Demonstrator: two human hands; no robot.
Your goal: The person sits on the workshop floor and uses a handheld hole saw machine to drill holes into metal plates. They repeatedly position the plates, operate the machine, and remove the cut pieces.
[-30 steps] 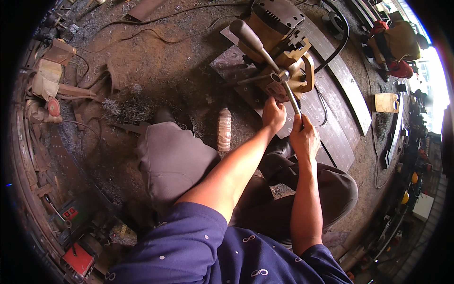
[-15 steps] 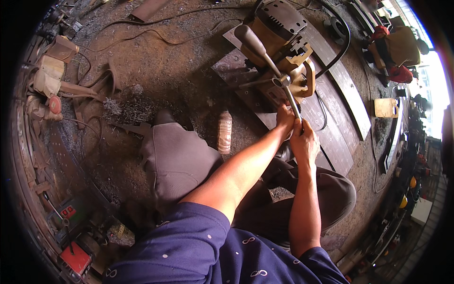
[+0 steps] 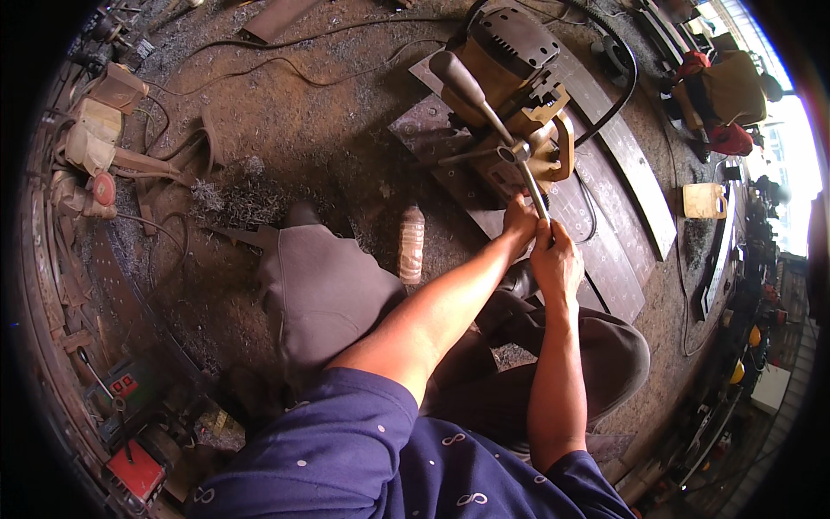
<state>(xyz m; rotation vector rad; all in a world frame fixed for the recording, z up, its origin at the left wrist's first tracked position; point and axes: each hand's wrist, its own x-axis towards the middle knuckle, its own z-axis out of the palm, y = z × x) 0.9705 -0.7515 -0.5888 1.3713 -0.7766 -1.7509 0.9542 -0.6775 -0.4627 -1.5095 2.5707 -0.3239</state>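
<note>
A yellow-brown magnetic drill (image 3: 497,82) with a dark motor housing stands on flat steel plates (image 3: 618,251) ahead of me. Metal feed levers fan out from its hub (image 3: 516,152); one ends in a thick grey grip (image 3: 456,76). My right hand (image 3: 558,259) is closed round the lower end of the lever (image 3: 537,197) pointing toward me. Just left of it, my left hand (image 3: 519,220) is held against the lower part of the drill, fingers curled. Whatever lies in those fingers is hidden.
A clear plastic bottle (image 3: 411,245) lies on the floor by my left knee. Metal shavings (image 3: 246,203) are heaped farther left. Cables cross the floor behind. A yellowish jerrycan (image 3: 705,201) stands to the right, and another person (image 3: 724,91) crouches at the far right.
Both hands keep their places on the lever and the drill. The view has shifted very slightly; nothing else has visibly moved.
</note>
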